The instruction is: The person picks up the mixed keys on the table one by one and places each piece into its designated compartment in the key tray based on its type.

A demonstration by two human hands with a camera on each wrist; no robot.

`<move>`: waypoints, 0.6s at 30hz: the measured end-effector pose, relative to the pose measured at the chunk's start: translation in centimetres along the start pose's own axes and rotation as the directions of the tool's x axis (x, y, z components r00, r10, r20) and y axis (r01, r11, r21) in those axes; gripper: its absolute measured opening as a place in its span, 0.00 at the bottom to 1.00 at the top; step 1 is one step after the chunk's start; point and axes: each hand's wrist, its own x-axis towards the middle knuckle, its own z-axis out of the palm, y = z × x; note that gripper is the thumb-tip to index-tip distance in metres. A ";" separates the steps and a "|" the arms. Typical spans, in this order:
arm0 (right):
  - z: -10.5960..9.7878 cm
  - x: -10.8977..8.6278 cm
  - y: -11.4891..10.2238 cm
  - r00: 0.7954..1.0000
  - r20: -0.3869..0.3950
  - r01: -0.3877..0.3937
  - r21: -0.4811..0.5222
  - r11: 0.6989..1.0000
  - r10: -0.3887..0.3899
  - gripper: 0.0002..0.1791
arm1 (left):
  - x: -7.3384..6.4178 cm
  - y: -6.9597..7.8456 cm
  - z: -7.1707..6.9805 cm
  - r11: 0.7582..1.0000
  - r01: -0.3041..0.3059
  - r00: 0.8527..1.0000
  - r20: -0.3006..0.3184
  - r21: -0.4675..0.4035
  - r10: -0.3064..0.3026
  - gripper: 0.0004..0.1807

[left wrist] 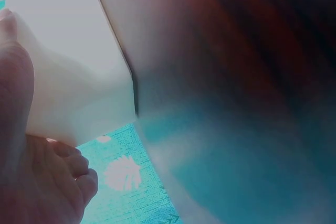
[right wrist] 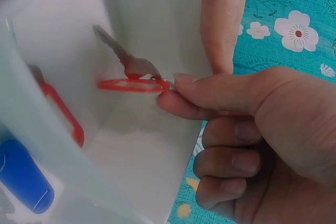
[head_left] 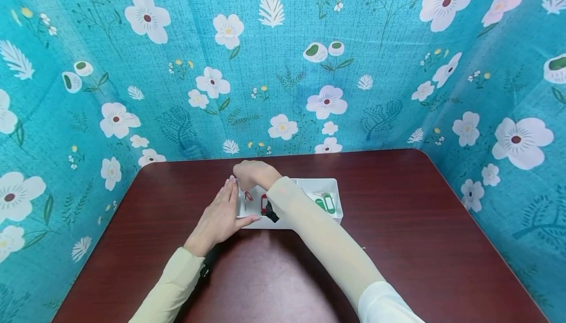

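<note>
A white divided box point(head_left: 283, 223) sits on the table. My left hand point(head_left: 218, 217) rests at its left end, straight fingers along the end wall and the thumb along the front rim. Over the left compartment, my right hand point(head_left: 254, 171) pinches the ring end of a red key tag point(right wrist: 123, 84) between thumb and forefinger. A metal key point(right wrist: 112, 41) hangs from the same ring, pointing into the compartment. Another red key tag point(right wrist: 67, 115) lies in this compartment near the divider. In the left wrist view, the box's outer wall point(left wrist: 79, 72) fills the space beside the left hand.
Green key tags point(head_left: 329, 204) lie in the box's right compartment. Beyond the divider in the right wrist view is a blue tag point(right wrist: 26, 177). A dark red wooden table point(head_left: 398, 224) extends around the box, with a flowered teal curtain point(head_left: 283, 67) behind and at both sides.
</note>
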 end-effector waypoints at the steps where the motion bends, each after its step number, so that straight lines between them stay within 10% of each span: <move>1: 0.0 0.0 0.0 1.000 0.002 -0.004 0.002 1.000 0.004 0.15 | 0.0 0.0 0.0 1.000 -0.001 1.000 -0.002 0.002 0.001 0.68; 18: 0.1 -0.2 0.2 0.999 0.036 -0.033 0.041 0.999 0.032 0.26 | -0.1 -0.2 0.2 1.000 -0.018 0.999 -0.032 0.004 0.018 0.66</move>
